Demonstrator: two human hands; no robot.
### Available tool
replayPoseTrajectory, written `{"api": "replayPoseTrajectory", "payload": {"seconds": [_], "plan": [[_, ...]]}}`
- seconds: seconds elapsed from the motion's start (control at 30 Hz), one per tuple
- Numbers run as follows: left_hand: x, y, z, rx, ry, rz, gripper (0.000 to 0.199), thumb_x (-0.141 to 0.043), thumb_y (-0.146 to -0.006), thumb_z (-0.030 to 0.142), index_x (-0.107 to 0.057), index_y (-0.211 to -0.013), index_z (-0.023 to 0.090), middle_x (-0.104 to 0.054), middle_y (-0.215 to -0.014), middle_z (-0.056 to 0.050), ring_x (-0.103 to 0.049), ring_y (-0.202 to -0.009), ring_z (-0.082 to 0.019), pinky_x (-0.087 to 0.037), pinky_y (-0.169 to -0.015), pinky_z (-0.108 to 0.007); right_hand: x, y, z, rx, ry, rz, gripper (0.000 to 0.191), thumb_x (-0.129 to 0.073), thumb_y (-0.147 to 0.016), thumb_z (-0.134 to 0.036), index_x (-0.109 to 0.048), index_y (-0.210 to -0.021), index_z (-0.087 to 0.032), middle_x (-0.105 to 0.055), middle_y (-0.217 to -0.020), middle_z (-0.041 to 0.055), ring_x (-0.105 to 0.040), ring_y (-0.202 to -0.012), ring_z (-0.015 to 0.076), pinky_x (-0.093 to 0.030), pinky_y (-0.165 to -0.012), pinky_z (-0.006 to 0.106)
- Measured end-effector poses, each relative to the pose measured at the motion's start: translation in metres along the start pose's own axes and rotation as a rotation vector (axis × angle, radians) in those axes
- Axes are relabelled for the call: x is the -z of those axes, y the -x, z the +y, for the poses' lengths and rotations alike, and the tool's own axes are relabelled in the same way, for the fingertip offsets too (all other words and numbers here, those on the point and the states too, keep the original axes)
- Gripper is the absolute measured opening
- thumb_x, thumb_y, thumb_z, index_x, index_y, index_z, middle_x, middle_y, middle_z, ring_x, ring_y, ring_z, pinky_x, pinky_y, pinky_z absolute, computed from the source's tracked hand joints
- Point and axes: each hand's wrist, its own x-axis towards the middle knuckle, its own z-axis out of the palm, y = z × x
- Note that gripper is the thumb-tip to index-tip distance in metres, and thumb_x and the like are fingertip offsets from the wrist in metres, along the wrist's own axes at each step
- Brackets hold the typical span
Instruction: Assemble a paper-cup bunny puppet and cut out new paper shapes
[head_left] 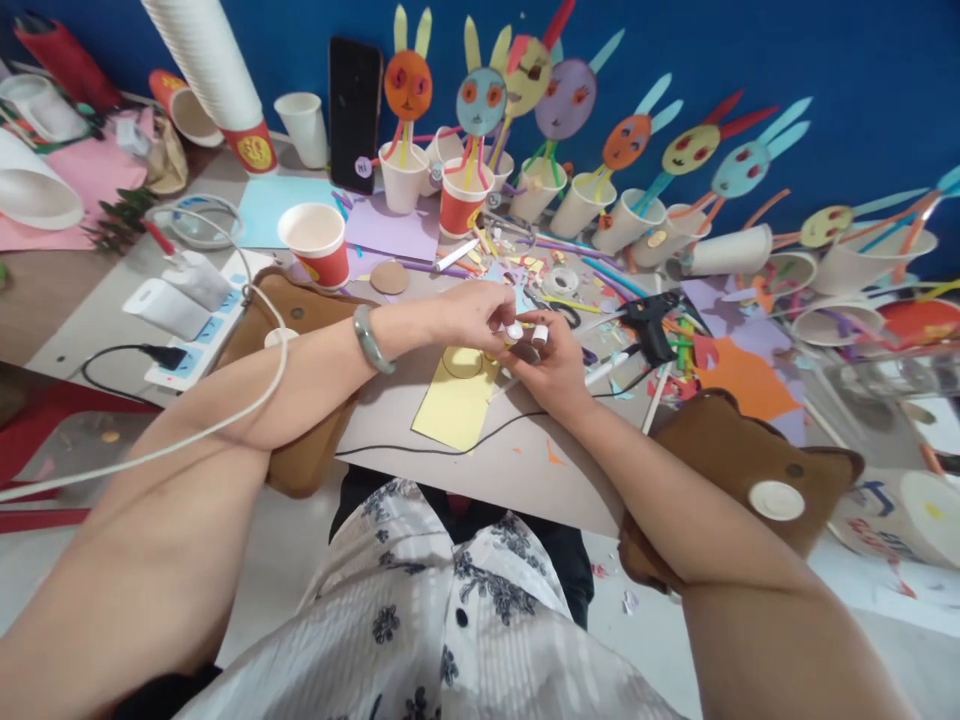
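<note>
Above the table's middle, my left hand (480,315) and my right hand (553,365) are close together. My left fingers are pinched on a small white-capped item (513,331). Between my right thumb and fingers is another white piece (540,334), which looks like a marker cap. Just below my hands lies a yellow paper sheet (454,400) with a circle drawn near its top. My fingers partly cover these small items.
Paper cups with rabbit-faced figures (480,102) line the back. A glue gun (654,325) lies right of my hands among paper scraps. A red cup (315,245) and a power strip (199,340) are at left. A black cable crosses the front.
</note>
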Motion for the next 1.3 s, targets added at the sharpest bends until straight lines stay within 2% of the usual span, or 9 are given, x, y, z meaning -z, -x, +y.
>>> {"api": "replayPoseTrajectory", "payload": {"seconds": [0.2, 0.5, 0.57, 0.67, 0.77, 0.97, 1.17, 1.3], "plan": [[-0.005, 0.006, 0.000, -0.053, 0.035, 0.062, 0.031, -0.072, -0.078, 0.024, -0.075, -0.107, 0.012, -0.076, -0.096, -0.006, -0.066, -0.083, -0.018, -0.046, -0.074, -0.029, -0.001, 0.002, 0.003, -0.047, -0.048, 0.003, 0.063, -0.089, -0.079, -0.055, -0.058, -0.128, -0.029, -0.068, -0.114, 0.0036, -0.071, -0.087, 0.0213, -0.061, -0.082, 0.040], [-0.009, 0.003, -0.008, -0.184, -0.049, 0.120, 0.018, -0.069, -0.080, 0.022, -0.074, -0.096, 0.016, -0.075, -0.091, -0.005, -0.064, -0.082, -0.018, -0.045, -0.075, -0.030, 0.000, 0.003, -0.004, -0.055, -0.067, 0.014, 0.061, -0.089, -0.081, -0.057, -0.058, -0.125, -0.029, -0.069, -0.118, 0.0048, -0.076, -0.093, 0.0223, -0.064, -0.083, 0.040], [-0.010, 0.004, -0.011, -0.207, -0.056, 0.137, 0.017, -0.069, -0.082, 0.025, -0.074, -0.095, 0.016, -0.075, -0.090, -0.005, -0.062, -0.080, -0.017, -0.045, -0.075, -0.030, 0.003, 0.002, -0.007, -0.053, -0.104, 0.009, 0.065, -0.091, -0.078, -0.058, -0.056, -0.126, -0.029, -0.071, -0.119, 0.0054, -0.078, -0.098, 0.0246, -0.065, -0.087, 0.042], [-0.008, 0.004, -0.016, -0.219, -0.049, 0.157, 0.018, -0.069, -0.084, 0.029, -0.075, -0.095, 0.017, -0.074, -0.091, -0.005, -0.062, -0.081, -0.017, -0.045, -0.077, -0.030, 0.010, 0.000, -0.015, -0.049, -0.151, 0.011, 0.068, -0.091, -0.079, -0.060, -0.053, -0.126, -0.030, -0.076, -0.109, 0.0049, -0.079, -0.106, 0.0283, -0.065, -0.098, 0.048], [-0.006, 0.005, -0.019, -0.238, -0.020, 0.149, 0.017, -0.070, -0.083, 0.027, -0.075, -0.095, 0.017, -0.074, -0.091, -0.004, -0.063, -0.082, -0.016, -0.046, -0.078, -0.030, 0.015, 0.002, -0.025, -0.024, -0.122, 0.031, 0.058, -0.086, -0.085, -0.059, -0.052, -0.122, -0.031, -0.079, -0.102, 0.0046, -0.081, -0.105, 0.0290, -0.064, -0.100, 0.051], [-0.002, 0.010, -0.017, -0.228, 0.058, 0.113, 0.021, -0.068, -0.078, 0.021, -0.077, -0.097, 0.018, -0.077, -0.088, -0.002, -0.065, -0.079, -0.014, -0.047, -0.075, -0.026, 0.019, 0.007, -0.034, 0.056, 0.049, 0.028, 0.026, -0.073, -0.096, -0.040, -0.053, -0.112, -0.032, -0.081, -0.100, 0.0029, -0.081, -0.089, 0.0245, -0.066, -0.077, 0.041], [0.002, 0.014, -0.016, -0.195, 0.107, 0.083, 0.024, -0.069, -0.076, 0.021, -0.079, -0.098, 0.018, -0.078, -0.087, -0.001, -0.065, -0.079, -0.014, -0.048, -0.074, -0.025, 0.021, 0.009, -0.033, 0.003, 0.110, -0.003, 0.022, -0.069, -0.095, -0.034, -0.053, -0.110, -0.031, -0.081, -0.102, 0.0042, -0.080, -0.094, 0.0274, -0.063, -0.088, 0.046], [0.003, 0.016, -0.016, -0.187, 0.101, 0.066, 0.025, -0.070, -0.075, 0.021, -0.079, -0.098, 0.020, -0.077, -0.086, 0.000, -0.064, -0.076, -0.012, -0.047, -0.073, -0.024, 0.022, 0.010, -0.031, 0.048, 0.201, -0.023, 0.024, -0.067, -0.089, -0.023, -0.053, -0.108, -0.030, -0.080, -0.099, 0.0031, -0.078, -0.093, 0.0282, -0.060, -0.089, 0.046]]}}
